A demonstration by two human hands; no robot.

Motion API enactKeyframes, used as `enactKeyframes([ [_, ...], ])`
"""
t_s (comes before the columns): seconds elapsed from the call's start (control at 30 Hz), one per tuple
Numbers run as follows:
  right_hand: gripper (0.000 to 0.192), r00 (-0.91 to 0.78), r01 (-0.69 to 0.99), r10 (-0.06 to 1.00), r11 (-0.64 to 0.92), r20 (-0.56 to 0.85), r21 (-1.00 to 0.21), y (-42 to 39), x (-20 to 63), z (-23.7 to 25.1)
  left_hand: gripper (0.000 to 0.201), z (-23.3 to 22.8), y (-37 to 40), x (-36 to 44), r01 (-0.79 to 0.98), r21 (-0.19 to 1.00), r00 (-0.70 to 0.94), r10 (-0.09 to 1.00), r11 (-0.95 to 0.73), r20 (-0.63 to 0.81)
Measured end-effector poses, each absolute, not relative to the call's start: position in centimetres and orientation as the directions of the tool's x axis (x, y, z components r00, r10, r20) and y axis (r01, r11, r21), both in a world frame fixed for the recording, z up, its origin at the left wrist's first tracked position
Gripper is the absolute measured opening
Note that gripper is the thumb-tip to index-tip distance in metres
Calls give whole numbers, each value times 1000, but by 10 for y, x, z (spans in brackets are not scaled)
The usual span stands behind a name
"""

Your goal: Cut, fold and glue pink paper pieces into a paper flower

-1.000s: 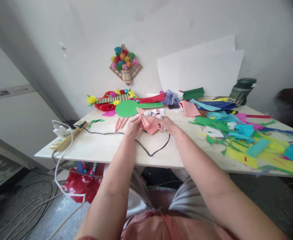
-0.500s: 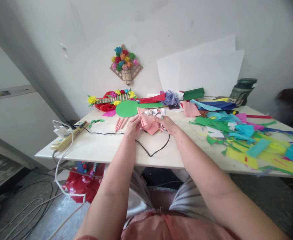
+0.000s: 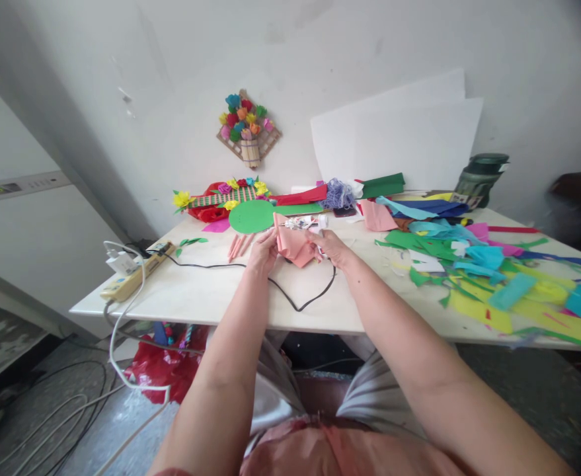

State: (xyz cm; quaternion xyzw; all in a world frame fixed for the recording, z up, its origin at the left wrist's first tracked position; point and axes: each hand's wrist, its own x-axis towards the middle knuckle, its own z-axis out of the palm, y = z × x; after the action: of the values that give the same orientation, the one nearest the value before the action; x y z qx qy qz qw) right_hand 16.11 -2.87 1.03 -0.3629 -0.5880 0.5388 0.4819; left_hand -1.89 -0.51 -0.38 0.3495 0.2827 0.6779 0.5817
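Observation:
A sheet of salmon-pink crepe paper (image 3: 297, 248) is stretched between my hands above the table, its left edge folded or rolled into a narrow upright strip. My left hand (image 3: 264, 251) pinches that edge. At the paper's right side, my right hand (image 3: 334, 248) grips it with thumb and fingers; some fingertips are hidden. Just behind the paper lies a white, patterned object (image 3: 304, 223) with a white end, its kind unclear. Several thin rolled pink paper sticks (image 3: 240, 246) rest to the left of my left hand. A green oval piece (image 3: 251, 217) lies beyond them.
A black cord (image 3: 297, 309) loops below my hands from the power strip (image 3: 134, 272) at left. Coloured paper scraps (image 3: 488, 277) spread over the right side of the table (image 3: 211, 297). A dark green bottle (image 3: 481, 180) stands at back right; purple shredded strands (image 3: 340, 194) lie at the back.
Both hands stay nearly in place on the pink crepe paper. The view has shifted very slightly; nothing else visibly moves.

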Motion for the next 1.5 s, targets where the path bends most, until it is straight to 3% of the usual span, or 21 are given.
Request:
enactKeyframes([
  [0.53,48,-278,-67,946,151,164,-986,-30,160,11,8,-5,-3,-19,-671,721,-97,984,-173,146],
  [1.5,47,-316,-39,936,148,153,-988,-29,160,9,11,-2,-6,-19,-667,717,-114,979,-203,170],
])
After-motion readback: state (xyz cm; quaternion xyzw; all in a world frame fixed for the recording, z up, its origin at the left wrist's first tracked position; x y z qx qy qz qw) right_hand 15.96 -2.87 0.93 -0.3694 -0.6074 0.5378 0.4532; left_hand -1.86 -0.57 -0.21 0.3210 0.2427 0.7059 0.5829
